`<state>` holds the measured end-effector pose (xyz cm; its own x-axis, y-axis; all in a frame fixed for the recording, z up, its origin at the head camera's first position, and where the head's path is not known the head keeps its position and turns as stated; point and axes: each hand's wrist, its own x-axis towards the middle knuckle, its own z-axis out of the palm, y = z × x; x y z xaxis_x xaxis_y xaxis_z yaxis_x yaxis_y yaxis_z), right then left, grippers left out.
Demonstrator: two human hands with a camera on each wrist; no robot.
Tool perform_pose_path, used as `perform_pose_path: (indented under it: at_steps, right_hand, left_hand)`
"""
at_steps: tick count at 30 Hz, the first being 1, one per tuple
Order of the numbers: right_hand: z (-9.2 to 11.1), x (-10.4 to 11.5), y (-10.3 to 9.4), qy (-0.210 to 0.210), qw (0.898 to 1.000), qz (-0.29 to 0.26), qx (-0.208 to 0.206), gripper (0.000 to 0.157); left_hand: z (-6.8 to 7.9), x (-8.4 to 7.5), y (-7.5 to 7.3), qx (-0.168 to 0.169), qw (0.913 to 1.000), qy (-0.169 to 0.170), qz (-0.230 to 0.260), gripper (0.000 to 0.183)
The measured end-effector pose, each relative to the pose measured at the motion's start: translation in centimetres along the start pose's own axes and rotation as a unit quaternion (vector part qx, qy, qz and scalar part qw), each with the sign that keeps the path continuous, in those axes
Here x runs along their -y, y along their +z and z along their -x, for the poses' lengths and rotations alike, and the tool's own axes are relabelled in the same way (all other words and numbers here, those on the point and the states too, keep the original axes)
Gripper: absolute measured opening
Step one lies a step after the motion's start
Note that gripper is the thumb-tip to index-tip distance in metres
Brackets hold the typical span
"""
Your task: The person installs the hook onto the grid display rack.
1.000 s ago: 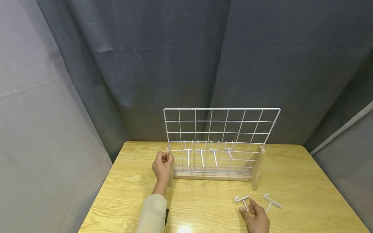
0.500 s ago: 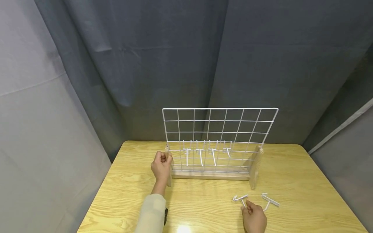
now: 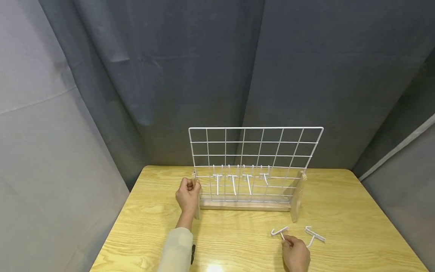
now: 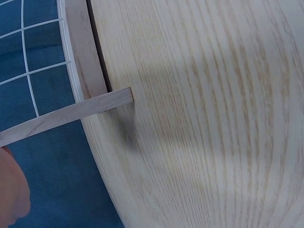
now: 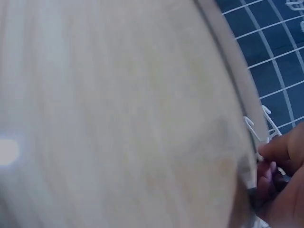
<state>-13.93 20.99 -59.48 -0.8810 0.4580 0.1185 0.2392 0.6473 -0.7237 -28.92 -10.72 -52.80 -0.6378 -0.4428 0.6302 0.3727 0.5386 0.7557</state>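
A white wire grid panel [image 3: 261,142] stands upright in a wooden stand [image 3: 244,206]. My left hand [image 3: 188,194] grips the stand's left upright [image 4: 66,118] near its top, fingers curled. Front right on the table, my right hand [image 3: 296,255] pinches the stem of a white wire hook [image 3: 279,231] between thumb and fingers. Its crossbar with bent prongs [image 5: 256,126] points away from the fingertips. A second white hook [image 3: 315,235] lies on the table just right of that hand. Several similar hooks [image 3: 248,181] hang in a row on the grid's middle.
The wood-grain table [image 3: 146,234] runs under everything. Behind it hangs a dark grey curtain [image 3: 190,83], with a light grey cloth [image 3: 44,170] at the left. The stand's right upright [image 3: 298,196] rises beyond the right hand.
My right thumb and fingers have closed together on the hook's stem, and the hook has turned slightly. The left hand has stayed at the upright. The head view has shifted slightly.
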Motion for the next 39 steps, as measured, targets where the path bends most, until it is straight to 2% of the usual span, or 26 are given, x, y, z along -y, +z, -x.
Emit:
perform_pose_path:
  at_steps: [7, 19, 24, 26, 30, 32, 35, 39]
  right_hand:
    - [1.0, 2.3, -1.7, 0.035, 0.997, -0.066, 0.018, 0.018]
    - [0.9, 3.2, -2.7, 0.048, 0.995, -0.081, 0.026, 0.018]
    - [-0.1, 4.5, -3.7, 0.039, 0.990, -0.116, 0.071, 0.021]
    - [-0.7, 5.0, -4.2, 0.047, 0.981, -0.155, 0.108, 0.024]
    - [-2.1, 6.0, -4.8, 0.083, 0.949, -0.251, 0.174, 0.026]
    - [-2.8, 6.5, -5.1, 0.093, 0.934, -0.290, 0.186, 0.023]
    - [-3.8, 7.3, -5.5, 0.103, 0.918, -0.333, 0.188, 0.021]
    - [-4.5, 8.1, -6.2, 0.109, 0.899, -0.373, 0.202, 0.028]
  left_hand:
    - [0.0, 0.0, -0.1, 0.003, 0.9999, -0.011, -0.003, 0.014]
    - [0.1, -0.1, -0.1, 0.003, 0.9999, -0.012, 0.000, 0.014]
    - [0.1, -0.1, -0.1, 0.003, 1.0000, -0.006, -0.001, 0.013]
    - [0.0, -0.1, -0.1, 0.006, 1.0000, -0.007, -0.002, 0.014]
    - [0.1, -0.2, -0.1, 0.010, 0.9998, -0.016, -0.002, 0.014]
    - [0.1, -0.1, -0.1, 0.011, 0.9997, -0.020, -0.002, 0.014]
    - [0.1, -0.1, -0.1, 0.012, 0.9997, -0.021, -0.001, 0.014]
    - [0.1, -0.1, -0.1, 0.012, 0.9996, -0.025, -0.005, 0.015]
